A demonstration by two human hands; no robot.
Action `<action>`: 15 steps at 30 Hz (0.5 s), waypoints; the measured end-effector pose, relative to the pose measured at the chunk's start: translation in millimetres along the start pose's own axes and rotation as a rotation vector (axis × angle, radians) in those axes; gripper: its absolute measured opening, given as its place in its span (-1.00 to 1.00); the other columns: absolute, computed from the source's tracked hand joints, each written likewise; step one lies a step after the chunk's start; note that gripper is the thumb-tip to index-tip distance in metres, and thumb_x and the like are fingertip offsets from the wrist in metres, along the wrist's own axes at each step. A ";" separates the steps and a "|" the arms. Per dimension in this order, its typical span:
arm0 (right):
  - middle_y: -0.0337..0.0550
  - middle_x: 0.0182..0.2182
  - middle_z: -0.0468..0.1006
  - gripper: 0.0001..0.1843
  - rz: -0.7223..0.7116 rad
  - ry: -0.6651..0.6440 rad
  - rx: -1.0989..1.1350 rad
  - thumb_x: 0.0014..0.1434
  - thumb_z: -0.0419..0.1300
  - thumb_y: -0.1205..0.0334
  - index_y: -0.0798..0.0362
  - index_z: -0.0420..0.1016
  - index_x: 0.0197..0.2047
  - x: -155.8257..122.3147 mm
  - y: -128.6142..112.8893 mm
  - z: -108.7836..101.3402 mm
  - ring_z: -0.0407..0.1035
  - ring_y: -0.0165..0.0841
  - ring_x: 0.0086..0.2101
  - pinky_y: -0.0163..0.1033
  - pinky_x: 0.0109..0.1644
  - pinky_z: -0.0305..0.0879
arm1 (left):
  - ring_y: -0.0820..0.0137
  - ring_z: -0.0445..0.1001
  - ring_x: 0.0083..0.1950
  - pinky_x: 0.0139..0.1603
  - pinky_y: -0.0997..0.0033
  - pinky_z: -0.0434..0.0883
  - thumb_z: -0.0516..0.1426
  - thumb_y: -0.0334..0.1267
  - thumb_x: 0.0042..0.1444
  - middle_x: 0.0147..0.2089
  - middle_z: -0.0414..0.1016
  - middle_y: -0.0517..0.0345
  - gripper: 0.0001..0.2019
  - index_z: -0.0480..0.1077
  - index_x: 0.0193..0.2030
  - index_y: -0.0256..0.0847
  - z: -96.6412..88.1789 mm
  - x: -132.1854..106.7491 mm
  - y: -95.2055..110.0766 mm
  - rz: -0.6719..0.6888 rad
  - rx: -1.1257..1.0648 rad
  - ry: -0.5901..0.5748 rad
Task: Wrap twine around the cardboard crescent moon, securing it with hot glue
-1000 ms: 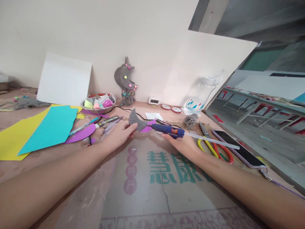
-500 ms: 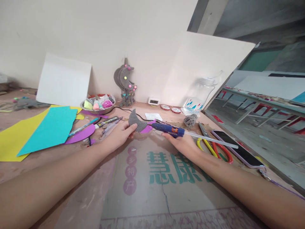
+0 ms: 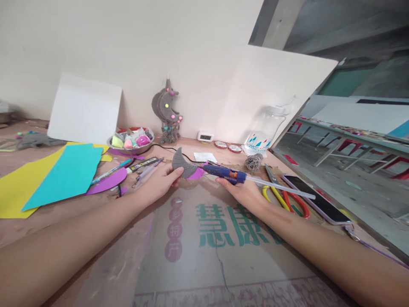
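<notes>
Between the thumb and fingers of my left hand (image 3: 164,178) is a grey crescent moon (image 3: 182,163) wrapped in yarn, its lower right part showing purple (image 3: 197,173). My right hand (image 3: 244,190) is closed around a blue glue gun (image 3: 223,172) with an orange part. The gun's nozzle points left, at or very near the crescent's right end; whether it touches, I cannot tell. A long clear glue stick (image 3: 281,188) sticks out of the gun's back, above my right wrist. Both hands are over a printed plastic sheet (image 3: 191,268).
Scissors (image 3: 281,196), a phone (image 3: 318,199) and a yarn ball (image 3: 254,162) lie at right, near a clear bottle (image 3: 264,128). At left are turquoise felt (image 3: 65,175), yellow felt (image 3: 19,187) and a bowl (image 3: 129,150) of clay. A decorated moon ornament (image 3: 168,111) stands by the back wall.
Both hands keep almost the same pose, with the crescent and glue gun held close together. The whole view has shifted very slightly.
</notes>
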State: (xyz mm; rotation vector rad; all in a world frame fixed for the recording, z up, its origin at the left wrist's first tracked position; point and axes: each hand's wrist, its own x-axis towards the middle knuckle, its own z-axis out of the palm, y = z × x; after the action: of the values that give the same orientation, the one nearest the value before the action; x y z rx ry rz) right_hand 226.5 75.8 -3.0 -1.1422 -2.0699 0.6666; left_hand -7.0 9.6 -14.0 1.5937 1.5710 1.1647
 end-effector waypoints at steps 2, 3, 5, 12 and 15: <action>-0.15 -0.15 0.56 -0.61 -0.026 0.004 -0.002 0.04 0.18 -0.05 0.00 0.49 -0.13 0.4 0.4 0.0 0.44 -0.18 -0.12 -0.05 0.04 0.33 | 0.45 0.23 -0.50 -0.44 0.44 0.14 -0.06 0.01 0.13 -0.57 0.24 0.26 -0.63 0.21 -0.55 -0.21 0.2 0.2 -0.6 0.002 -0.001 0.005; -0.16 -0.14 0.56 -0.61 -0.035 0.003 -0.004 0.04 0.18 -0.05 -0.01 0.49 -0.12 0.5 0.6 0.0 0.44 -0.18 -0.11 -0.05 0.04 0.33 | 0.45 0.22 -0.50 -0.44 0.44 0.13 -0.06 0.02 0.12 -0.57 0.24 0.26 -0.63 0.20 -0.55 -0.21 0.4 0.2 -0.6 -0.002 -0.004 0.005; -0.17 -0.15 0.56 -0.62 -0.039 -0.012 -0.005 0.05 0.17 -0.05 -0.03 0.49 -0.12 0.6 1.1 0.0 0.44 -0.18 -0.12 -0.04 0.02 0.34 | 0.46 0.21 -0.51 -0.45 0.45 0.13 -0.06 0.02 0.12 -0.57 0.23 0.26 -0.63 0.19 -0.55 -0.21 0.8 0.2 0.1 -0.015 -0.023 0.003; -0.18 -0.26 0.59 -0.65 -0.089 -0.029 0.006 0.05 0.18 -0.03 -0.01 0.48 -0.17 -1.0 4.3 0.6 0.48 -0.22 -0.25 -0.11 -0.13 0.41 | 0.47 0.23 -0.52 -0.46 0.47 0.15 -0.02 -0.01 0.09 -0.57 0.24 0.27 -0.66 0.19 -0.54 -0.20 1.9 -0.2 4.8 -0.060 -0.090 0.026; -0.20 -0.31 0.60 -0.65 -0.094 -0.029 -0.023 0.03 0.20 -0.04 0.00 0.47 -0.18 -2.0 4.6 0.3 0.49 -0.25 -0.30 -0.16 -0.19 0.41 | 0.47 0.22 -0.52 -0.46 0.46 0.15 -0.02 0.00 0.10 -0.57 0.24 0.27 -0.66 0.20 -0.54 -0.20 1.8 -0.2 3.6 -0.054 -0.092 0.028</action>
State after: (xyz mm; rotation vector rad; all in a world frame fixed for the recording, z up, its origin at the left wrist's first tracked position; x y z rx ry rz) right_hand 229.5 76.3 -7.1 -1.0459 -2.1463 0.6188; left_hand -3.8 9.3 -11.6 1.4728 1.5458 1.2171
